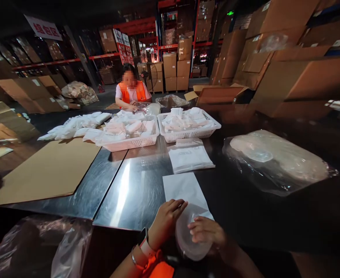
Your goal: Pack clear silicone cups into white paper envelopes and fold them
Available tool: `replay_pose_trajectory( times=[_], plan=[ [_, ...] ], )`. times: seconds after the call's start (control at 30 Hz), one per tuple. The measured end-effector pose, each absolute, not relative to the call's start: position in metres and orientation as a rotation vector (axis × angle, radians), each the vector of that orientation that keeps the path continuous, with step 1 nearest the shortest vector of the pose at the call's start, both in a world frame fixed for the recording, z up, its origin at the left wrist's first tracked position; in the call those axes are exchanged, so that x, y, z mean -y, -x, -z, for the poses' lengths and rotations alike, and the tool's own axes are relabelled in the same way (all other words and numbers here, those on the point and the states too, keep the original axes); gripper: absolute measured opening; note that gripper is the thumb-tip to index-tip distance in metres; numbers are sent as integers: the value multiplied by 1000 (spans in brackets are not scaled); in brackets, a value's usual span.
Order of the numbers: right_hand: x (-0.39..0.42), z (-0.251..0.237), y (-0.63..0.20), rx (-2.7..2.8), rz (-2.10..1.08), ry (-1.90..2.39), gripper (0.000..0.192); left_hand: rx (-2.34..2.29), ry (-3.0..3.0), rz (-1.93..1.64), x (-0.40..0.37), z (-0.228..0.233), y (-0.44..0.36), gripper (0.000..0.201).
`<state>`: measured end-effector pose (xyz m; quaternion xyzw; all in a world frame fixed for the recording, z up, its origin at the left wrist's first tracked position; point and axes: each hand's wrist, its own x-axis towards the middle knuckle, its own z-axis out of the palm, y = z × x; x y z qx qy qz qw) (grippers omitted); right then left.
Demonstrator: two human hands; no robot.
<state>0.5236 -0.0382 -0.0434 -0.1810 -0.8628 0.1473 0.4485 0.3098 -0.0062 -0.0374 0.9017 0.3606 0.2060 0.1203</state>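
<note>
At the 6 o'clock edge of the steel bench [135, 185], the left hand [165, 222] and right hand [207, 231] both grasp a translucent round pad [189, 241], fingers curled onto its rim from either side. It overlaps a flat white pouch [183, 189]. At 12 o'clock lies a stack of pouches [189, 157], beyond it two white baskets [189, 133] of packets. A clear bag of pads [277, 160] sits at 2 o'clock, cardboard sheet [51, 170] at 10 o'clock.

Dim warehouse w/ red pallet racks [138, 27] at back, stacked cardboard boxes [288, 65] on right, dark floor, shiny metal desk [135, 185] reflecting overhead light.
</note>
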Motion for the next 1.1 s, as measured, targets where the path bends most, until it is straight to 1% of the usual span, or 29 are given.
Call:
replay_pose_trajectory(
  times=[0.1, 0.17, 0.27, 0.3, 0.37, 0.47, 0.5, 0.6, 0.77, 0.93, 1.03, 1.1],
  plan=[
    [29, 44, -531, 2219, -127, 563, 19, -1050, -2575, -587, 10, 43, -310, 62],
    [27, 45, -533, 2260, -8, 610, 22, -1066, -2506, -614, 16, 48, -313, 70],
    [26, 46, -528, 2287, -27, 612, 28, -1169, -2359, -754, 24, 51, -316, 75],
    [26, 45, -526, 2287, -48, 596, 29, -1229, -2313, -809, 26, 51, -317, 73],
    [25, 44, -523, 2290, -86, 558, 28, -1359, -2269, -844, 27, 50, -318, 61],
    [21, 41, -522, 2317, -187, 542, 27, -1461, -2382, -684, 23, 47, -316, 32],
    [19, 41, -523, 2337, -207, 523, 28, -1456, -2447, -632, 21, 46, -315, 27],
    [13, 42, -523, 2368, -198, 479, 30, -1396, -2646, -635, 16, 45, -310, 22],
    [8, 48, -517, 2351, -198, 382, 27, -1385, -2933, -614, 14, 45, -305, 16],
    [6, 53, -509, 2359, -155, 379, 32, -1236, -2904, -558, 17, 38, -304, 15],
    [5, 54, -511, 2349, -41, 419, 30, -1124, -2851, -577, 21, 32, -302, 15],
    [7, 54, -513, 2335, 121, 546, 27, -1086, -2830, -635, 24, 31, -303, 19]
  ],
)
